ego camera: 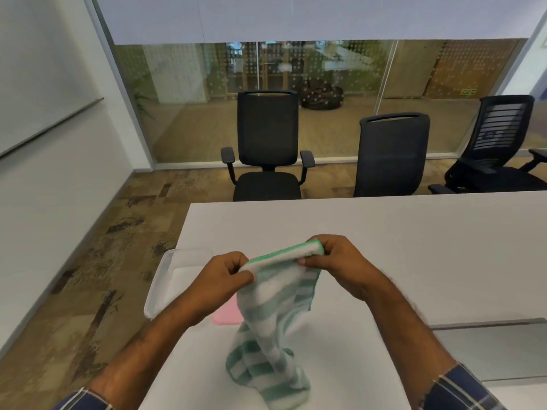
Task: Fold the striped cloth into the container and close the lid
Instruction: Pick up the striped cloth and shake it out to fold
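A green-and-white striped cloth [275,315] hangs above the white table, its lower end bunched on the tabletop near me. My left hand [228,276] pinches the cloth's upper left corner. My right hand [334,261] grips the upper right corner, so the top edge is stretched between both hands. A clear plastic container [168,279] sits on the table's left edge, partly hidden behind my left forearm. A pink lid [226,316] lies flat beside it, mostly covered by the cloth and my arm.
The white table [414,255] stretches to the right and away from me. Its left edge drops to a patterned floor. Three black office chairs [268,149] stand beyond the far edge, in front of a glass wall.
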`<state>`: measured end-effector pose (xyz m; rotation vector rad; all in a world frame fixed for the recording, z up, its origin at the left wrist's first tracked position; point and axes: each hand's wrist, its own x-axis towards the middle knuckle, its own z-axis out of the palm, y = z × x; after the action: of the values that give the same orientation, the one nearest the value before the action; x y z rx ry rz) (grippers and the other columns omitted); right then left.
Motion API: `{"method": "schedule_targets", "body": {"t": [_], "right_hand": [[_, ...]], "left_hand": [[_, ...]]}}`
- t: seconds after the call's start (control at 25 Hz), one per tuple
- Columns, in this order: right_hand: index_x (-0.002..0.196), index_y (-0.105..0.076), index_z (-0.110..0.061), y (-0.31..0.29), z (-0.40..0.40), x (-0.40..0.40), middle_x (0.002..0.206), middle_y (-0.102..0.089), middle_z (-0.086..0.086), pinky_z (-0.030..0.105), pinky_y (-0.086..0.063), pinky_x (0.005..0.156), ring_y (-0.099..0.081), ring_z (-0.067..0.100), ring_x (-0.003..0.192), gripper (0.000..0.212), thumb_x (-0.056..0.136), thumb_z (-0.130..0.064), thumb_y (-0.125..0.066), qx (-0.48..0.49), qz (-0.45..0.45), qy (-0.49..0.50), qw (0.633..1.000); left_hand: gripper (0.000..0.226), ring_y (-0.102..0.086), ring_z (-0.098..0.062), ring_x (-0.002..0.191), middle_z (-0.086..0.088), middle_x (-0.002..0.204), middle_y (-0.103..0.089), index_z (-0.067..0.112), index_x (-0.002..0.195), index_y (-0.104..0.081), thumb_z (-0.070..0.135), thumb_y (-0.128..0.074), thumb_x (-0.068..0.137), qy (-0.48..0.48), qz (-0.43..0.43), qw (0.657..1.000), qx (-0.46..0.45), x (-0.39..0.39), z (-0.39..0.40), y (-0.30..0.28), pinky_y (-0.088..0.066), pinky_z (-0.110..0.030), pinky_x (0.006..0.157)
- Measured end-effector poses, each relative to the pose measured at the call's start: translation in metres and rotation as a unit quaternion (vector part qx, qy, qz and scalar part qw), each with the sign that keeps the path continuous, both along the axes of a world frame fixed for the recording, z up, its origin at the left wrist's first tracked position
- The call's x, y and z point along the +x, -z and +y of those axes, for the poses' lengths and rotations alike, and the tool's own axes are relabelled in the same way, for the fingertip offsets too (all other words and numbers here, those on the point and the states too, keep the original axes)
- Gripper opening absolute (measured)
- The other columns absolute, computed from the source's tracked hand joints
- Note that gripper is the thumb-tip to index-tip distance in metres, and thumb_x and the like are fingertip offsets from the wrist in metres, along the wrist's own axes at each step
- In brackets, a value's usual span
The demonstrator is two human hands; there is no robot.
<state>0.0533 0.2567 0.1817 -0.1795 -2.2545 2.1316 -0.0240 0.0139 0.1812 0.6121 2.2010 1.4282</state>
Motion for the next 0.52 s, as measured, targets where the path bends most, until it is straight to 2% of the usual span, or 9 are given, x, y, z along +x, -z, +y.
{"method": "schedule_targets", "body": {"t": [0.08, 0.12, 0.2, 0.28, 0.32, 0.4, 0.52], "right_hand": [[0.089, -0.073, -0.012, -0.010, -0.008, -0.002, 0.087, -0.073, 0.005, 0.027, -0.054, 0.075, -0.068, 0.020, 0.084, 0.013, 0.078, -0.006, -0.077, -0.012, 0.022, 0.008, 1.000], [0.087, -0.073, -0.016, -0.016, -0.013, -0.004, 0.085, -0.073, 0.003, 0.025, -0.055, 0.074, -0.069, 0.018, 0.082, 0.013, 0.078, -0.007, -0.077, 0.012, 0.034, 0.005, 0.999], [0.087, -0.070, -0.018, -0.027, -0.028, -0.009, 0.084, -0.072, 0.000, 0.023, -0.056, 0.072, -0.069, 0.014, 0.080, 0.014, 0.079, -0.009, -0.077, 0.086, 0.054, 0.000, 0.995], [0.091, -0.064, -0.016, -0.037, -0.041, -0.013, 0.089, -0.070, 0.002, 0.023, -0.059, 0.073, -0.068, 0.016, 0.082, 0.016, 0.080, -0.013, -0.076, 0.134, 0.071, 0.009, 0.988], [0.093, -0.062, -0.016, -0.041, -0.045, -0.015, 0.091, -0.069, 0.002, 0.023, -0.060, 0.074, -0.068, 0.017, 0.084, 0.018, 0.081, -0.016, -0.076, 0.144, 0.079, 0.016, 0.986], [0.097, -0.062, -0.017, -0.049, -0.046, -0.015, 0.097, -0.070, 0.002, 0.025, -0.061, 0.078, -0.069, 0.019, 0.088, 0.022, 0.081, -0.020, -0.076, 0.138, 0.088, 0.016, 0.986], [0.099, -0.067, -0.023, -0.058, -0.042, -0.009, 0.095, -0.072, -0.003, 0.025, -0.059, 0.079, -0.070, 0.018, 0.092, 0.017, 0.083, -0.022, -0.074, 0.075, 0.087, -0.035, 0.993]], "left_hand": [[0.008, -0.064, -0.020, 0.081, -0.008, 0.087, -0.069, 0.015, 0.087, -0.067, 0.007, -0.065, 0.086, 0.023, 0.004, 1.000, -0.007, 0.000, 0.003, -0.009, -0.056, -0.033, 0.075], [0.012, -0.067, -0.020, 0.087, -0.008, 0.094, -0.070, 0.018, 0.094, -0.067, 0.011, -0.069, 0.085, 0.027, 0.017, 0.999, 0.014, 0.002, 0.007, -0.015, -0.058, -0.031, 0.079], [0.024, -0.067, -0.013, 0.092, -0.001, 0.100, -0.069, 0.031, 0.104, -0.065, 0.028, -0.075, 0.082, 0.024, 0.069, 0.996, 0.059, 0.006, 0.018, -0.030, -0.059, -0.024, 0.080], [0.031, -0.066, -0.010, 0.093, 0.008, 0.101, -0.069, 0.038, 0.107, -0.061, 0.040, -0.075, 0.080, 0.017, 0.132, 0.989, 0.064, 0.007, 0.030, -0.043, -0.058, -0.021, 0.079], [0.029, -0.067, -0.010, 0.093, 0.009, 0.101, -0.069, 0.038, 0.106, -0.061, 0.040, -0.074, 0.080, 0.002, 0.147, 0.987, 0.067, 0.007, 0.034, -0.048, -0.059, -0.022, 0.078], [0.026, -0.068, -0.008, 0.091, 0.011, 0.096, -0.071, 0.034, 0.099, -0.064, 0.046, -0.073, 0.078, -0.035, 0.121, 0.988, 0.089, 0.005, 0.036, -0.053, -0.059, -0.022, 0.074], [0.038, -0.070, -0.012, 0.083, 0.008, 0.086, -0.073, 0.030, 0.087, -0.068, 0.059, -0.071, 0.063, -0.043, 0.069, 0.990, 0.117, 0.005, 0.029, -0.051, -0.059, -0.021, 0.066]]}}
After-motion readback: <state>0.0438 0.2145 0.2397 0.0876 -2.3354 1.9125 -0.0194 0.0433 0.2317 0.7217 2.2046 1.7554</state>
